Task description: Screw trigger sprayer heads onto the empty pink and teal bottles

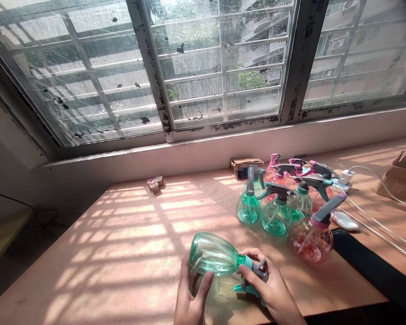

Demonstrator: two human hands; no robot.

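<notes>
A clear green spray bottle (214,253) lies on its side in the air, just above the near part of the table. Its base end rests in my left hand (193,293), thumb below and fingers behind it. My right hand (265,282) grips the grey and green spray head (255,271) and collar at the neck. The green trigger hangs downward beneath my right hand. Right of my hands stands a pink spray bottle (311,241) with a grey and pink head. Behind it are green spray bottles (276,217), upright, with some liquid at the bottom.
More pink and green spray bottles (248,207) cluster at the back right, near a small cardboard box (246,164). A black keyboard-like bar (368,266), a white mouse (345,221), cables and a brown carton (404,178) lie right. Small blocks (154,184) sit by the window wall.
</notes>
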